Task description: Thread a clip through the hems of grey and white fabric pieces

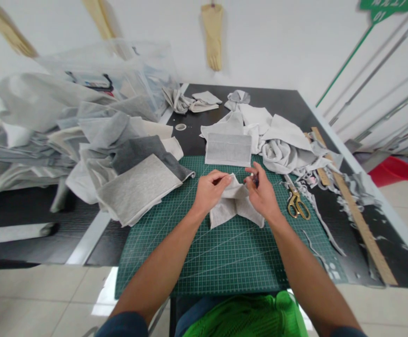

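My left hand (pixel 211 187) pinches the upper edge of a pale grey cloth piece (pixel 223 213), which stands partly raised and folded over the green cutting mat (pixel 225 267). Close by on the right, my right hand (pixel 260 189) is curled, with a small dark item between its fingers that I cannot make out. Whether these fingers also touch the cloth is hard to see. Just beyond both hands lies a flat folded grey cloth (pixel 228 149). Gold-handled scissors (pixel 297 201) rest to the right of my right hand.
Heaped grey cloth (pixel 102 135) covers the left, before a clear plastic bin (pixel 120 61). White cloth pieces (pixel 281 135) pile up at the back right. A wooden ruler (pixel 361 224), fabric scraps and a tape roll (pixel 180 127) lie on the black table (pixel 274 96).
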A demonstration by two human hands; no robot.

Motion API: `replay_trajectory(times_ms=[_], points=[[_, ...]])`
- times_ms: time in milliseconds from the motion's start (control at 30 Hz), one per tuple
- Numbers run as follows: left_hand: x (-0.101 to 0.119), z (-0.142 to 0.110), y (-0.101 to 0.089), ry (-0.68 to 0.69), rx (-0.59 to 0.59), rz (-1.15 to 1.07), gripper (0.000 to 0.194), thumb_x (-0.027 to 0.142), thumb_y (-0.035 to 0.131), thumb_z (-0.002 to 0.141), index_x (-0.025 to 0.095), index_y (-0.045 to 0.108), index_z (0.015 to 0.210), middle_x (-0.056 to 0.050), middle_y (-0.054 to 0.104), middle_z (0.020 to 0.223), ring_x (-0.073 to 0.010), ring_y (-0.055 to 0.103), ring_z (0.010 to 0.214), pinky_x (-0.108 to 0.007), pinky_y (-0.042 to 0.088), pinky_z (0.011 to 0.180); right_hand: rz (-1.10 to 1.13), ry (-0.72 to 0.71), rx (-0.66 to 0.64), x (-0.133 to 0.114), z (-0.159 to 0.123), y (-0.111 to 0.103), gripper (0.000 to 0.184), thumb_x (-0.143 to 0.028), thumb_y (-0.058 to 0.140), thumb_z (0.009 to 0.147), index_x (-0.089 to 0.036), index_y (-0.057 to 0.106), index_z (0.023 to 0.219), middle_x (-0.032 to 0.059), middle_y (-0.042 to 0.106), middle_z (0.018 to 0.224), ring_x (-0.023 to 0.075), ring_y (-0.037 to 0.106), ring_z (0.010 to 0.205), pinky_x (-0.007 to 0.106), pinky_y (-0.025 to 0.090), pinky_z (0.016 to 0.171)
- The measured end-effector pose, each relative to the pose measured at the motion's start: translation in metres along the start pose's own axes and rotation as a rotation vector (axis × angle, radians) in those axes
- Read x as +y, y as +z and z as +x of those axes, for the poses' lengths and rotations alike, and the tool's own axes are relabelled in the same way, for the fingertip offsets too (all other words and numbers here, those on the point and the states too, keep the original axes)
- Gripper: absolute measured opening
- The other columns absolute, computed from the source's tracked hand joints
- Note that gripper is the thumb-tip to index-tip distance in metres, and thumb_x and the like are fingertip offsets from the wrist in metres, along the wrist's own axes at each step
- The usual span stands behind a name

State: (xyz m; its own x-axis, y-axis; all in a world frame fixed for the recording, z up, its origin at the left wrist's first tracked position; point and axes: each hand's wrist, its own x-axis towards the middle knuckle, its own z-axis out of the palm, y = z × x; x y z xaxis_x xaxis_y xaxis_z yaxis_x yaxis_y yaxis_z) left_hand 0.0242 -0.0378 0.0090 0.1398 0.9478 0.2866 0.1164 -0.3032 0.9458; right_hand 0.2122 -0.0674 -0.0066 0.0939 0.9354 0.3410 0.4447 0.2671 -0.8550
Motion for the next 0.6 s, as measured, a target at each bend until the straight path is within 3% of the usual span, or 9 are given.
replay_trajectory(times_ms=[67, 167, 267, 367, 600], points=[[0.001, 0.0, 0.0, -0.015, 0.019, -0.006, 0.018, 0.036, 0.073, 0.087, 0.021, 0.081, 0.083, -0.002, 0.068, 0.077, -0.0155, 0.058, 0.072, -0.028, 0.044, 0.069, -0.047, -0.017, -0.027, -0.005, -0.001, -0.001, 0.069, -0.043, 0.051, 0.099, -0.024, 0.027, 0.161, 0.0101, 0.068, 0.123, 0.0233, 0.066, 0.094, 0.039, 0.052, 0.088], [0.0, 0.0, -0.001, -0.025, 0.032, -0.007, 0.017, 0.035, 0.073, 0.086, 0.02, 0.081, 0.084, -0.003, 0.069, 0.079, -0.0153, 0.058, 0.073, -0.028, 0.044, 0.069, -0.126, 0.0, -0.063, -0.012, -0.002, -0.003, 0.074, -0.046, 0.054, 0.099, -0.023, 0.025, 0.163, 0.0084, 0.07, 0.11, 0.0239, 0.066, 0.087, 0.038, 0.053, 0.084], [-0.002, 0.0, -0.002, -0.037, 0.038, -0.017, 0.018, 0.035, 0.072, 0.086, 0.019, 0.081, 0.085, -0.002, 0.07, 0.08, -0.0148, 0.059, 0.074, -0.027, 0.044, 0.07, -0.177, -0.02, -0.074, -0.017, -0.002, -0.005, 0.07, -0.047, 0.055, 0.098, -0.022, 0.034, 0.16, 0.0107, 0.071, 0.114, 0.0266, 0.067, 0.094, 0.042, 0.053, 0.091], [-0.004, 0.001, -0.002, -0.067, 0.045, -0.045, 0.021, 0.037, 0.071, 0.087, 0.018, 0.078, 0.082, -0.002, 0.069, 0.078, -0.0143, 0.057, 0.072, -0.027, 0.044, 0.069, -0.208, -0.126, -0.069, -0.017, -0.001, -0.006, 0.057, -0.045, 0.053, 0.099, -0.017, 0.05, 0.149, 0.015, 0.068, 0.122, 0.0289, 0.065, 0.106, 0.045, 0.052, 0.097], [-0.006, 0.002, -0.002, -0.065, 0.024, -0.029, 0.025, 0.038, 0.068, 0.088, 0.018, 0.076, 0.077, 0.0, 0.066, 0.073, -0.0135, 0.055, 0.069, -0.027, 0.042, 0.066, -0.206, -0.257, -0.049, -0.018, -0.003, -0.005, 0.04, -0.036, 0.055, 0.099, -0.021, 0.064, 0.135, 0.0106, 0.071, 0.11, 0.0239, 0.066, 0.097, 0.039, 0.055, 0.087]])
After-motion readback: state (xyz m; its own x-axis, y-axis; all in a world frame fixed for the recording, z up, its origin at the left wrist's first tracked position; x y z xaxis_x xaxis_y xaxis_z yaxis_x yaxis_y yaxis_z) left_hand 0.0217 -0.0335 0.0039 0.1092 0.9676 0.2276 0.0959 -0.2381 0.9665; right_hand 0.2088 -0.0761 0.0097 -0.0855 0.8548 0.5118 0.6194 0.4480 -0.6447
